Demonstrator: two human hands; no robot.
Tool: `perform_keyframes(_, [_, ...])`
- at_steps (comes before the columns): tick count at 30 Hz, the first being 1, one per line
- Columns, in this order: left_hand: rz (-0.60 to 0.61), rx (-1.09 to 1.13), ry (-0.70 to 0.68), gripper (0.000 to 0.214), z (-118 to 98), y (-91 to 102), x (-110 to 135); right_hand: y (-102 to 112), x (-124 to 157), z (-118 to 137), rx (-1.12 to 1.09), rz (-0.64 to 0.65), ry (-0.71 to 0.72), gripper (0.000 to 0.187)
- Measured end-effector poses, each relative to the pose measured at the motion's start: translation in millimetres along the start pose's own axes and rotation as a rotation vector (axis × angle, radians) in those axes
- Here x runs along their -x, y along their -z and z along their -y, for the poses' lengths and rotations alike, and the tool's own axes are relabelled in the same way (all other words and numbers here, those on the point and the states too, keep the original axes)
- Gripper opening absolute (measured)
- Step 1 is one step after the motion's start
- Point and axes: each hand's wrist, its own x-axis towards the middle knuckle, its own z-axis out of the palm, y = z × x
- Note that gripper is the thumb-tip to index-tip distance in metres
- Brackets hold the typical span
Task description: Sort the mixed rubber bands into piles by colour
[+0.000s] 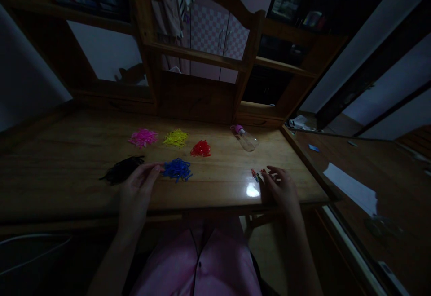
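Note:
Five small heaps of thin coloured bands lie on a wooden desk point(67, 161): pink point(143, 137), yellow point(176, 138), red point(201, 148), blue point(177, 169) and black point(123, 169). My left hand point(139, 183) rests between the black and blue heaps, its fingers stretched out and its fingertips touching the left edge of the blue heap. My right hand point(281, 187) lies on the desk near the front edge, fingers loosely spread, its fingertips at a few loose red and mixed bands point(256, 174).
A small clear bottle with a pink cap point(245, 138) lies on its side behind my right hand. A wooden hutch with shelves point(198, 58) rises along the back. To the right a lower surface holds white paper point(350, 188). The room is dim.

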Motion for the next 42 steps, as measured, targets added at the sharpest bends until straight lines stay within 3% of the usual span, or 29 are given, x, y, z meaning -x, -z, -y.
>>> perform_keyframes(5, [0.024,-0.046,-0.008,0.027,-2,1.1,1,-1,-11,0,0.064,0.068,0.056,0.025])
perform_keyframes(15, [0.033,-0.063,-0.008,0.026,-3,0.6,0,-11,-7,32,-0.051,0.104,0.140,0.016])
perform_keyframes(21, [0.045,-0.069,-0.020,0.028,-3,1.4,0,-22,-8,37,-0.034,0.106,0.093,0.010])
perform_keyframes(29, [0.048,-0.069,-0.022,0.026,-6,0.5,2,-16,-14,46,-0.312,0.008,-0.052,0.025])
perform_keyframes(36, [0.062,-0.079,-0.033,0.027,-8,0.5,2,-12,-20,45,-0.649,0.114,-0.212,0.038])
perform_keyframes(39, [0.055,-0.084,-0.026,0.027,-9,0.3,2,-20,-24,63,-0.757,0.184,-0.238,0.033])
perform_keyframes(42, [0.053,-0.077,-0.034,0.025,-8,-0.2,2,-38,-34,95,-0.788,0.260,-0.149,0.030])
